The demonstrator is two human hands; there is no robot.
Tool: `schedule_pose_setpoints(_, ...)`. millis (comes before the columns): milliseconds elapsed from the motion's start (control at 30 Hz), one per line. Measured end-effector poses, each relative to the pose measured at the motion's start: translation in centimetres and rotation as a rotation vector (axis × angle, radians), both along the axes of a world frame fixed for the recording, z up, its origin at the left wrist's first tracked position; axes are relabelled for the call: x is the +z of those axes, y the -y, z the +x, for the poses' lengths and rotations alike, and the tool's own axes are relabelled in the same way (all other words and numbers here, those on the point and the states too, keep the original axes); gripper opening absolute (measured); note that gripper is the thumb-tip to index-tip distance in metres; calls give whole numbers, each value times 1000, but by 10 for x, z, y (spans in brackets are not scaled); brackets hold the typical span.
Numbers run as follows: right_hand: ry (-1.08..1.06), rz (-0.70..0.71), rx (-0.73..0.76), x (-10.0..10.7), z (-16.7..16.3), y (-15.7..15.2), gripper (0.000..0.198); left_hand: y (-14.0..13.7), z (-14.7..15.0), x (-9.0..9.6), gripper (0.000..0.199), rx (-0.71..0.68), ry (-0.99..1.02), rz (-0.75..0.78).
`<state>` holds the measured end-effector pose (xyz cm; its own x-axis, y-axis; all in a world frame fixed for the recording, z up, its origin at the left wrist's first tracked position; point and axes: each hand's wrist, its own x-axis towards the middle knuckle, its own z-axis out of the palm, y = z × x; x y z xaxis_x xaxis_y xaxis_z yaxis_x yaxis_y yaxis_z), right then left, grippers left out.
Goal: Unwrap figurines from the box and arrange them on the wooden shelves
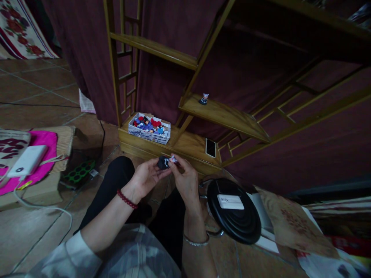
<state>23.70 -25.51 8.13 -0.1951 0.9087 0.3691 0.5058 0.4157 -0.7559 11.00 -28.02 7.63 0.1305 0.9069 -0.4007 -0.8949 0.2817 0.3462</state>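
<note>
Between my two hands is a small figurine [164, 162] with a black lower part, white trim and a pale head, lying on its side. My left hand [145, 175] grips its dark base with the fingertips, palm turned up. My right hand [185, 179] pinches the pale head end between thumb and fingers. A similar figurine [203, 99] stands upright on the raised wooden shelf [228, 116]. Just beyond my hands, a white patterned box [149, 135] full of red, blue and purple figurines sits on the bottom shelf at left.
On the bottom shelf to the right lies a phone [210, 148]. A black round stool [234, 211] with a white box on it stands right of my legs. At left, a white power bank [28, 160] with a cable rests on pink cloth.
</note>
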Motion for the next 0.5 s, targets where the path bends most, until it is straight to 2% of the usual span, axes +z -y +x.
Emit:
schedule_pose_setpoints(267,-98,-52,-4,-6,3,-2,29,3,-1,4,19,-23,9,5)
schedule_pose_setpoints(500,-183,-127,31,-10,3,-5,30,1,-2,-2,17,-70,0,32)
